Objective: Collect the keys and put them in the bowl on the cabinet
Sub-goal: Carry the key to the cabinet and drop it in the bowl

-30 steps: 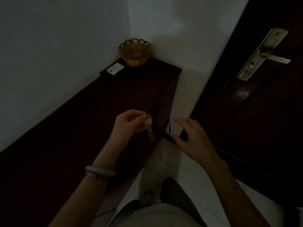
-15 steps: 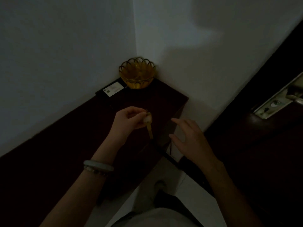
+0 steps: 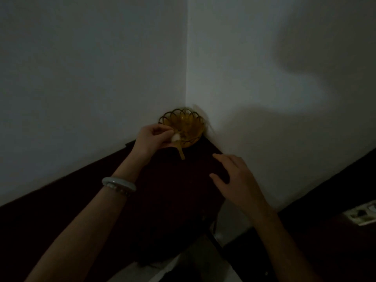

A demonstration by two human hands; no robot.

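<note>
The right hand (image 3: 238, 181) hovers spread and empty above the dark cabinet (image 3: 179, 192). Farther in, the left hand (image 3: 151, 140) pinches the keys (image 3: 179, 146), which dangle from its fingertips just at the near rim of the amber bowl (image 3: 186, 123) in the wall corner.

Nothing in the dim corner could be read: no label, number or brand showed on the scalloped amber glass bowl (image 3: 184, 127), the dark wooden cabinet (image 3: 179, 190) or the blurred pale metal door plate (image 3: 364, 215).
</note>
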